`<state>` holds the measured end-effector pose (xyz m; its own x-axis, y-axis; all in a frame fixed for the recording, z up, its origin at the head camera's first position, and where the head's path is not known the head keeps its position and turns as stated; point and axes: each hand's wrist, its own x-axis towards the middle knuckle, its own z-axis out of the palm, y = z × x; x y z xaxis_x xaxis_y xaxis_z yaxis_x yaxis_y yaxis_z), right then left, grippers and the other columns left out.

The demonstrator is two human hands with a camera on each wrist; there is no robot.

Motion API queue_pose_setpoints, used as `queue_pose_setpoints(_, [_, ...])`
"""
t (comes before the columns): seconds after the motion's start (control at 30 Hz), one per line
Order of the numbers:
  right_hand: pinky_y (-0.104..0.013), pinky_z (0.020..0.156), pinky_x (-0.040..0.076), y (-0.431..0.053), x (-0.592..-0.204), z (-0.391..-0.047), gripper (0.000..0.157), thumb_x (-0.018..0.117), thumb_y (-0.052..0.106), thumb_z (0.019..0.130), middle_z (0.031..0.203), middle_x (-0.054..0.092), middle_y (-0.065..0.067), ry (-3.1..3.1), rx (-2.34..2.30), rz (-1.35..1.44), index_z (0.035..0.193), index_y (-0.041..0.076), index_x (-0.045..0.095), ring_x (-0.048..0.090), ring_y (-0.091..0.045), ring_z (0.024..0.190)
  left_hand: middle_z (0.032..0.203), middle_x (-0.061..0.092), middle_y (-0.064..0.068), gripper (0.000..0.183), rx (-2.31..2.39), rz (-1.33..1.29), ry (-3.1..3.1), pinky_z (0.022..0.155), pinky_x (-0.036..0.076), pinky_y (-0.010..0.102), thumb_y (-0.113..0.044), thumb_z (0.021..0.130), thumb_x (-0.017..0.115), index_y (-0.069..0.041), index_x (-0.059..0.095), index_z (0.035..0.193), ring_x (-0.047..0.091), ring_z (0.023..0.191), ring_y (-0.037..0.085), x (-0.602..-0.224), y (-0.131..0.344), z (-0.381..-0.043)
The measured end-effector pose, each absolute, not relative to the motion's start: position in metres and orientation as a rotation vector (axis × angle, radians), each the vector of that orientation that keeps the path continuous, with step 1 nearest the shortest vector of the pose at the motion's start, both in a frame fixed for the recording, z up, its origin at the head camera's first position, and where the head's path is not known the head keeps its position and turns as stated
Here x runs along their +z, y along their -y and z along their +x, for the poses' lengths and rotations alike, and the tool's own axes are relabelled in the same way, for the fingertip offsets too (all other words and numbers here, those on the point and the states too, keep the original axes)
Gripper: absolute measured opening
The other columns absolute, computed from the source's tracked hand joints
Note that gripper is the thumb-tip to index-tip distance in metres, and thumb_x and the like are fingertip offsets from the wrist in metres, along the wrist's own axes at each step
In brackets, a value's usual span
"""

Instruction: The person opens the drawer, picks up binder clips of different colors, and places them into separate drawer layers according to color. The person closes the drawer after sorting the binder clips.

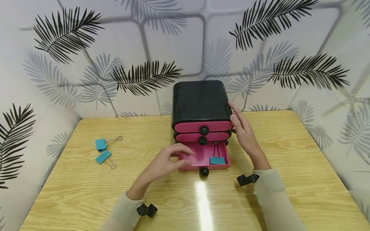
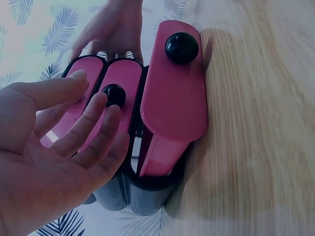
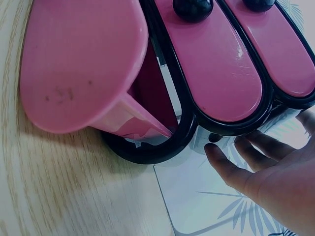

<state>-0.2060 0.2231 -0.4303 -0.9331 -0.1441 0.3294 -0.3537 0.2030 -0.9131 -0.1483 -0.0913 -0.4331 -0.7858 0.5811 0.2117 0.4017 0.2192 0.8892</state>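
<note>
A small black cabinet [image 1: 200, 99] with pink drawers stands at the back of the table in the head view. Its bottom drawer [image 1: 199, 155] is pulled out, and a teal binder clip [image 1: 217, 160] lies inside on the right. My left hand [image 1: 163, 162] hovers over the left part of this drawer, fingers loosely bent and apart, with nothing in them. My right hand [image 1: 245, 133] rests along the cabinet's right side. In the right wrist view, fingers [image 3: 229, 167] of that hand are at the cabinet's side.
Two more teal binder clips, an upper clip [image 1: 101, 144] and a lower clip [image 1: 103, 157], lie on the wooden table [image 1: 86, 195] to the left. Black round knobs [image 1: 204, 172] stick out from the drawers. A leaf-patterned wall covering [image 1: 179, 48] rises right behind the cabinet.
</note>
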Motion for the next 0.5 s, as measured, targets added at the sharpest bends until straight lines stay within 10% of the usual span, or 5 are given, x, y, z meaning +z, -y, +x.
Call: queue_pose_setpoints(0.5, [-0.033, 0.092, 0.055, -0.226, -0.43, -0.206, 0.049, 0.038, 0.031, 0.113, 0.162, 0.036, -0.001, 2.3, 1.81, 0.48, 0.161, 0.034, 0.033, 0.057, -0.024, 0.119, 0.119, 0.07, 0.004, 0.021, 1.658, 0.853, -2.457, 0.091, 0.058, 0.039, -0.007, 0.097, 0.072, -0.015, 0.074, 0.116, 0.067, 0.109, 0.028, -0.441, 0.137, -0.134])
